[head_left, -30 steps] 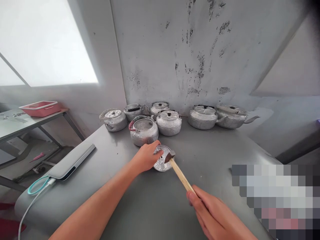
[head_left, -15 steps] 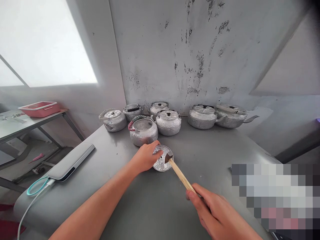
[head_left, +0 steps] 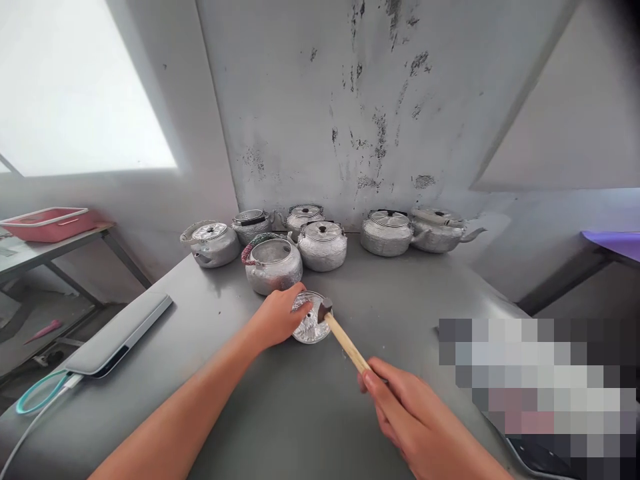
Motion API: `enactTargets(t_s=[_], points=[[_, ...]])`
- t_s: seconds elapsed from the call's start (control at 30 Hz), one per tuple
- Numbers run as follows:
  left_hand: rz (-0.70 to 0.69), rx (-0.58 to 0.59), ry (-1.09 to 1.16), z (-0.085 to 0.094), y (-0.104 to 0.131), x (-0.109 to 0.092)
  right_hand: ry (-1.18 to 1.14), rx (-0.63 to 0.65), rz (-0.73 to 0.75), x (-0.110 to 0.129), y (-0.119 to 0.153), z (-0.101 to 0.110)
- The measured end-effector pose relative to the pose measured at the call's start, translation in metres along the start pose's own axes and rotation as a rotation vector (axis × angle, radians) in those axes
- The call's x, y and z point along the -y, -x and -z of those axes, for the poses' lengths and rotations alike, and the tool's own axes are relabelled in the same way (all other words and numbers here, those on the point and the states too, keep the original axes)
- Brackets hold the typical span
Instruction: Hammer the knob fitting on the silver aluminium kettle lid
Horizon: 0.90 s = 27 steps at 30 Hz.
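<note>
A round silver kettle lid (head_left: 309,332) with a small centre hole lies on the grey table. My left hand (head_left: 281,315) grips its left edge, thumb on top. In my right hand (head_left: 400,400) is a hammer (head_left: 350,347) with a pale wooden handle; its dark metal head is over the lid's right side, and I cannot tell whether it touches. Just behind my left hand stands a lidless silver kettle (head_left: 275,270) with a red and green wrapped handle.
Several lidded silver kettles (head_left: 323,250) line the wall. A grey power bank (head_left: 120,337) with a white cable lies at left. Further left, a pink basket (head_left: 50,227) sits on a side table. A blurred patch covers the right edge.
The view has turned slightly right, so everything appears shifted left. My left hand still holds the lid, and the hammer head remains over its right side.
</note>
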<state>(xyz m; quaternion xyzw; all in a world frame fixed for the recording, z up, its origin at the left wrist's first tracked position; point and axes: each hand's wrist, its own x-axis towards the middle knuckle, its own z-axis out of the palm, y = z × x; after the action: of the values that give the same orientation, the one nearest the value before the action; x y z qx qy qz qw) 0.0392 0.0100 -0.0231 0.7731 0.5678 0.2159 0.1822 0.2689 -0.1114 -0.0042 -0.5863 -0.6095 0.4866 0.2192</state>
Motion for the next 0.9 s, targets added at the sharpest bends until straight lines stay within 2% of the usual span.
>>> enactTargets(t_s=[0.17, 0.37, 0.53, 0.73, 0.9], points=[[-0.011, 0.002, 0.074, 0.001, 0.002, -0.003, -0.252, 0.082, -0.012, -0.003, -0.008, 0.001], [-0.029, 0.014, 0.160, 0.006, 0.004, -0.006, -0.264, 0.043, 0.013, 0.015, -0.012, 0.011], [-0.032, 0.007, 0.139, 0.005, 0.004, -0.008, -0.290, 0.130, -0.077, 0.030, -0.010, 0.020], [-0.030, 0.023, 0.119, 0.007, 0.006, -0.007, -0.334, 0.049, -0.083, 0.017, -0.004, 0.000], [-0.105, 0.054, 0.089, 0.012, 0.006, -0.007, -0.284, 0.110, -0.211, 0.005, 0.004, -0.014]])
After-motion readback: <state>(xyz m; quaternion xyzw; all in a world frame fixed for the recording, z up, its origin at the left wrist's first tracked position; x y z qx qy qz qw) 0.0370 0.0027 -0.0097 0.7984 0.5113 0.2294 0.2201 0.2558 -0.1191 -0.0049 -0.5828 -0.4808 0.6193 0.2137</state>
